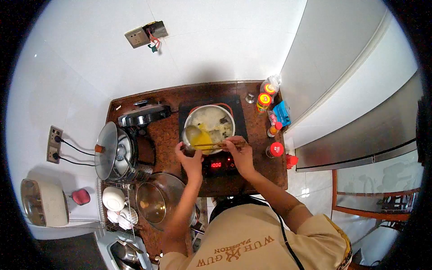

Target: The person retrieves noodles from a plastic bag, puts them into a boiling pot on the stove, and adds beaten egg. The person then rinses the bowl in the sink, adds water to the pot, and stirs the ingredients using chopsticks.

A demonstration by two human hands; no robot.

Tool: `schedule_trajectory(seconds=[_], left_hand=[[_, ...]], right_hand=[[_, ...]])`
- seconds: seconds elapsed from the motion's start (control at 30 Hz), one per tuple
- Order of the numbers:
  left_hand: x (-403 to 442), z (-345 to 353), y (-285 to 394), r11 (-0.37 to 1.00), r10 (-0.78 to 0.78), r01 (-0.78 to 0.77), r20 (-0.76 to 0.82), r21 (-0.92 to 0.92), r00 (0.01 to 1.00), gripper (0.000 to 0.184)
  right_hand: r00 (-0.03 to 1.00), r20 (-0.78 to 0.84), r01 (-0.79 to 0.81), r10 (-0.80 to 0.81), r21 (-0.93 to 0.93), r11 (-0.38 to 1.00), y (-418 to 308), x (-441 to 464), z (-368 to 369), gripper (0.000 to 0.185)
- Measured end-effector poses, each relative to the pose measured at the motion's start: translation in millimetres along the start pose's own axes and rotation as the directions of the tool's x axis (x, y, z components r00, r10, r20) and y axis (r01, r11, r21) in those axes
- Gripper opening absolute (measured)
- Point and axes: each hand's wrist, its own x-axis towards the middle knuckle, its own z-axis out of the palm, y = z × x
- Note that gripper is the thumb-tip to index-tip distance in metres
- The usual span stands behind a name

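Observation:
A pot (233, 120) of cloudy, bubbling soup with dark bits sits on the induction cooker (239, 108), whose red display reads 1000. My left hand (191, 163) is closed on a small bowl (191, 131), tilted over the pot's left front side. Yellow beaten egg (203, 140) lies at the bowl's lip and over the soup; where one ends and the other begins is hard to tell. My right hand (240, 157) grips a pair of chopsticks (215, 146), which reach left across the pot's front rim to the egg.
Right of the cooker stand jars with red lids (264, 101), a small sauce bottle (274, 129) and a blue packet (281, 113). Leftward are an open electric cooker (130, 168) with a glass lid (106, 144), a large round lid (168, 180) and a rack of white bowls (113, 198).

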Motion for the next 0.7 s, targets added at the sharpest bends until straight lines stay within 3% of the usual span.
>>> schedule_trajectory(seconds=[0.1, 0.17, 0.2, 0.3, 0.33, 0.4, 0.47, 0.53, 0.57, 0.63, 0.7], left_hand=[[1, 13, -10, 0.999, -0.054, 0.054, 0.013, 0.003, 0.998, 0.06], [17, 17, -42, 0.933, 0.175, -0.183, 0.055, 0.31, 0.983, 0.064], [12, 22, -24, 0.887, 0.235, -0.254, 0.096, 0.385, 0.967, 0.065], [17, 32, -11, 0.847, 0.273, -0.309, 0.143, 0.433, 0.951, 0.065], [21, 33, -19, 0.789, 0.385, -0.395, 0.124, 0.471, 0.915, 0.064], [26, 35, -13, 0.782, 0.368, -0.389, 0.142, 0.487, 0.919, 0.065], [30, 33, -2, 0.772, 0.354, -0.382, 0.156, 0.508, 0.922, 0.065], [30, 29, 3, 0.667, 0.437, -0.501, 0.255, 0.552, 0.863, 0.066], [30, 25, 3, 0.667, 0.432, -0.494, 0.25, 0.557, 0.866, 0.066], [31, 21, 4, 0.503, 0.493, -0.569, 0.324, 0.651, 0.807, 0.067], [23, 18, 8, 0.468, 0.469, -0.545, 0.327, 0.696, 0.821, 0.067]], right_hand=[[0.999, -0.046, -0.003, 0.005, 0.036, 0.999, 1, 2, -9, 0.012], [0.99, -0.051, 0.119, -0.13, -0.174, 0.978, 13, 9, -18, 0.011], [0.99, -0.052, 0.12, -0.131, -0.175, 0.977, 9, 9, -18, 0.011], [0.982, -0.079, 0.167, -0.171, -0.05, 0.985, -1, 12, -17, 0.013], [0.973, -0.091, 0.205, -0.21, -0.064, 0.977, 0, 15, -17, 0.013], [0.963, -0.106, 0.24, -0.249, -0.086, 0.967, -4, 15, -19, 0.013], [0.967, -0.15, 0.214, -0.207, 0.031, 0.976, -14, 13, -16, 0.013], [0.95, -0.165, 0.262, -0.266, -0.045, 0.964, -6, 15, -23, 0.011], [0.93, -0.174, 0.305, -0.323, -0.119, 0.945, -2, 15, -27, 0.01], [0.932, -0.175, 0.299, -0.318, -0.13, 0.945, 0, 15, -31, 0.01], [0.936, -0.172, 0.286, -0.308, -0.139, 0.948, 3, 12, -34, 0.01]])
